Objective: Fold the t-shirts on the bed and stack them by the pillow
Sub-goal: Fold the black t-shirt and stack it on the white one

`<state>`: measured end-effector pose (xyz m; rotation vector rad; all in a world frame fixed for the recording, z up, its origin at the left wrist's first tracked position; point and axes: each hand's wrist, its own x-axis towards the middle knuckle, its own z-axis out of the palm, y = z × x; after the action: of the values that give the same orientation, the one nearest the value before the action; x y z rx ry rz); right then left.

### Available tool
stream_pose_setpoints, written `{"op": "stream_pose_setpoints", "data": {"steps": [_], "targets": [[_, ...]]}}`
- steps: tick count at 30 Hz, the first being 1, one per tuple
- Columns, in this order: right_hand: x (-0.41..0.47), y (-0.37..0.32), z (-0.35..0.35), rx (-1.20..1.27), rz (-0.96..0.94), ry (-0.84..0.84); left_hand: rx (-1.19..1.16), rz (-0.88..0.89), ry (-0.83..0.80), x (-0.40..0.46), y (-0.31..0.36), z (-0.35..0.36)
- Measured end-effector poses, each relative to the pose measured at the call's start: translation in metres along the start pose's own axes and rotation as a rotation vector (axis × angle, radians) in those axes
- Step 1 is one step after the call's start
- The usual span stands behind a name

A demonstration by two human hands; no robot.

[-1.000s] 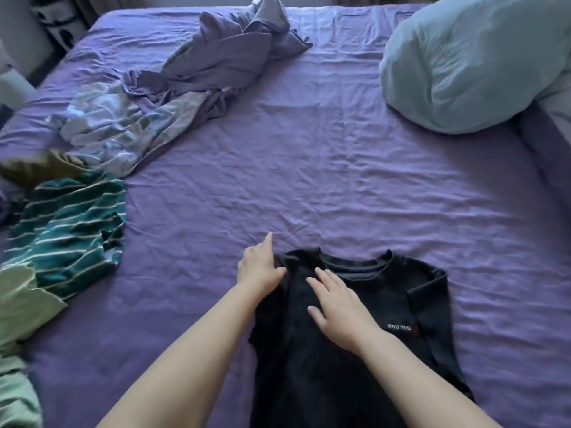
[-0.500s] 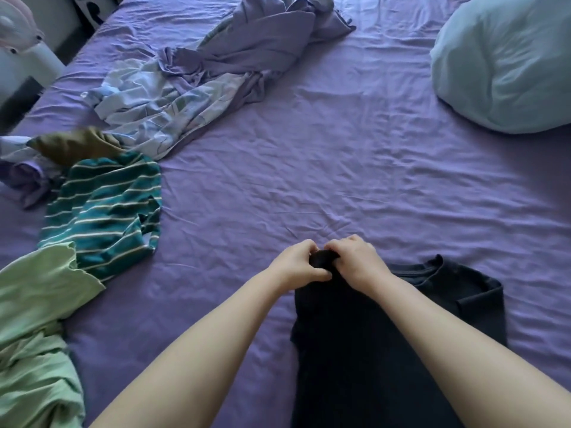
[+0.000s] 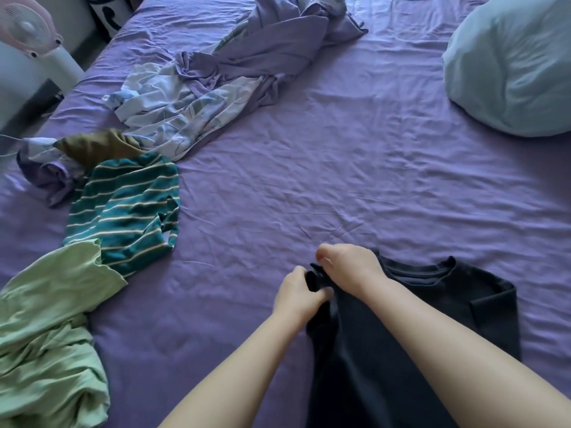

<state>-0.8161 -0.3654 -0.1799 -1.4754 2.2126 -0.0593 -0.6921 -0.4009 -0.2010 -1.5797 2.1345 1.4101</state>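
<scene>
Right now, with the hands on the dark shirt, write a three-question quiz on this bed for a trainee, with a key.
1. True or false: both hands, the left hand and the right hand, grip the black t-shirt at its left shoulder.
2. Which lies nearest the pillow? A) the striped t-shirt B) the black t-shirt C) the light green t-shirt
3. Fill in: the black t-shirt's right sleeve is already folded ____ onto its body.

Key: 1 true; 2 B; 3 inward
</scene>
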Motion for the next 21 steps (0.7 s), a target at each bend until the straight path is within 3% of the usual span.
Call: {"op": "stream_pose_setpoints", "data": {"steps": [5,13,16,19,21], "targets": [[-0.006,-0.008,0.006,0.094,0.072,-0.152,0.123,0.004,0.001,-0.017,-0.005,0.025],[-0.014,-0.001,0.0,0.234,0.074,-0.187,0.347,0.05,-0.011,-0.041,-0.009,0.04],[-0.017,0.014,-0.007,0.266,0.096,-0.101,0.533,0.098,0.079,-0.052,-0.013,0.042],[-0.026,0.031,-0.008,0.2,0.128,-0.041,0.473,0.12,0.139,-0.063,-0.016,0.047],[-0.035,0.038,-0.004,0.091,0.1,-0.031,0.538,0.292,0.236,-0.069,-0.016,0.052]]}}
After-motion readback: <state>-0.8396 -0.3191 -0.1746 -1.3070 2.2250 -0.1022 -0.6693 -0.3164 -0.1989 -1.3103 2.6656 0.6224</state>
